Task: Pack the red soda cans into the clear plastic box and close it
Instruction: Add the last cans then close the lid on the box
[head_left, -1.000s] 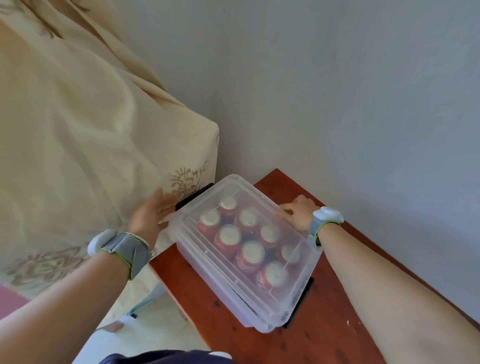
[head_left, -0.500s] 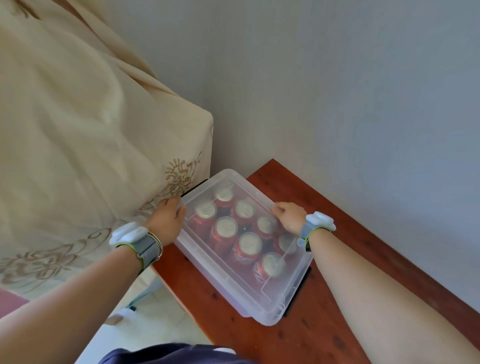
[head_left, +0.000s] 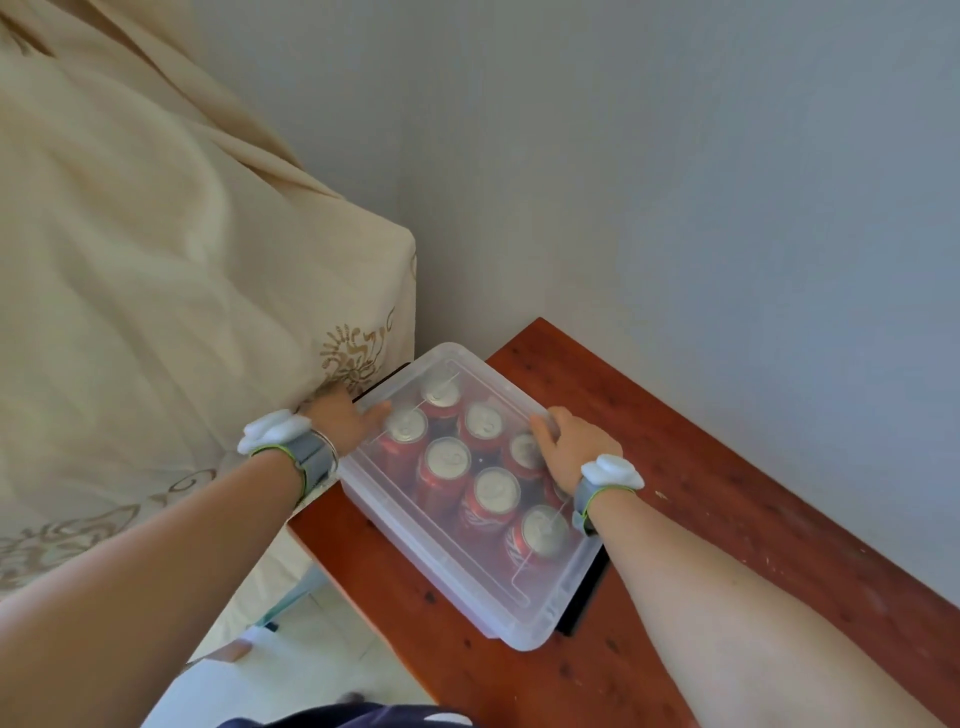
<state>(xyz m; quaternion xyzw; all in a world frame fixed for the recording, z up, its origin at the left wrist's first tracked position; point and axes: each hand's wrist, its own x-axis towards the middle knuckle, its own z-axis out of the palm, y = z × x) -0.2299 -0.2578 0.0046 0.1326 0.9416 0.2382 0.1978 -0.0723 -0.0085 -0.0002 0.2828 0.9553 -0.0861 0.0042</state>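
The clear plastic box (head_left: 524, 608) lies on a red-brown wooden table (head_left: 727, 509), its clear lid (head_left: 462, 545) resting on top. Several red soda cans (head_left: 445, 465) with silver tops stand upright inside, seen through the lid. My left hand (head_left: 345, 418) lies on the lid's left edge near the far corner, fingers flat. My right hand (head_left: 571, 441) presses on the lid's right edge, fingers curled over it. Both wrists wear grey bands with white pads.
A cream cloth with gold embroidery (head_left: 353, 358) hangs just left of the box, touching my left hand. A grey wall (head_left: 675, 208) runs behind the table. Black latch pieces (head_left: 584, 597) show at the box's near right end. Pale floor (head_left: 291, 665) lies below left.
My left hand has moved from the cloth onto the lid's left edge. My right hand has slid a little along the right edge. The box stays put.
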